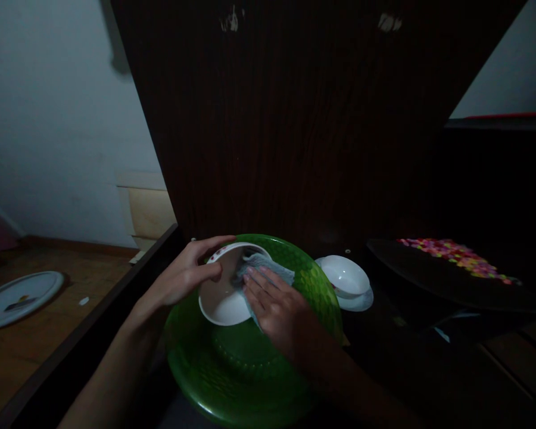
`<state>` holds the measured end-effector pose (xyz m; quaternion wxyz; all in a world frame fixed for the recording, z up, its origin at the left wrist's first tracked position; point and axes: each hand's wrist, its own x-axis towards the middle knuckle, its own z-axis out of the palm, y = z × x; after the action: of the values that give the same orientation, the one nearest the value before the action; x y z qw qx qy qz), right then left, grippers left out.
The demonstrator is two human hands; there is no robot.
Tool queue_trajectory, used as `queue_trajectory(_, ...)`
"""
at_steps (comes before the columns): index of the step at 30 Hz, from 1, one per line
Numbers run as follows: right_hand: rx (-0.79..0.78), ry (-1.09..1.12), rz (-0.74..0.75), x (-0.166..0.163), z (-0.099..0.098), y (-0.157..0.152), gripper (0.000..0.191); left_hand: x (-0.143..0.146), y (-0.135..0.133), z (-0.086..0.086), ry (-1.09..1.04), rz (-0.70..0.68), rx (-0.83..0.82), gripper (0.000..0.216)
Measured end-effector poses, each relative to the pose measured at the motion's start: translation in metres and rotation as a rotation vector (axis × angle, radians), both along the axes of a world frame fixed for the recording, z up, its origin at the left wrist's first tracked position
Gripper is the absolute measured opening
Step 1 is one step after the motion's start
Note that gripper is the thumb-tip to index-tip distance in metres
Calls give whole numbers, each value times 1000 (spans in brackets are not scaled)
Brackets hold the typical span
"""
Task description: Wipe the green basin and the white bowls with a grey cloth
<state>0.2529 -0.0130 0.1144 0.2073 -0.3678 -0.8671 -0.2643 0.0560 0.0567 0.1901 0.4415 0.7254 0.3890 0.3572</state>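
A white bowl (226,304) with a floral rim is tilted over a large green basin (201,381). My left hand (194,268) grips the bowl's left edge, thumb over the inside and fingers behind. Inside the bowl my right hand (272,301) presses a pale blue cloth (281,273) against the wall, its fingers lying over the cloth. Part of the cloth hangs below the fingers, and its middle is hidden under them.
Right of the basin, another white bowl (346,277) stands on a white plate (360,302). A dark panel (295,131) rises behind. Farther right lies a dark surface with a colourful patch (460,256). A white oval lid-like object (44,286) rests on the floor at left.
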Motion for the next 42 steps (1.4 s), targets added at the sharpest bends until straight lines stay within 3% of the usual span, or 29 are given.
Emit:
queue_trajectory(9, -20, -9, 74, 0, 8, -2, 37, 8, -4, -3, 41, 139, 65, 76)
queue_trajectory(17, -166, 436, 23, -37, 3, -21, 36, 19, -14, -13, -142, 223, 140, 74)
queue_trajectory(25, 22, 66, 48, -7, 12, -15, 33, 13, -7, -10, -170, 111, 0, 70)
queue_trajectory(31, -40, -42, 97, 13, 15, -10, 27, 3, 2, -15, -58, 98, -5, 24)
queue_trajectory(33, -86, -68, 89, 17, 17, -10, 29, 4, 4, -18, -33, 126, 34, 20)
queue_trajectory(36, -117, -88, 81, 21, 20, -11, 31, 10, 2, -19, -27, 145, 76, 26)
queue_trajectory(39, -83, -63, 81, 18, 17, -12, 36, 18, -3, -18, -26, 152, 101, 48)
queue_trajectory(42, -106, 65, 45, 2, 11, -14, 34, 25, -11, -17, -11, 190, 122, 61)
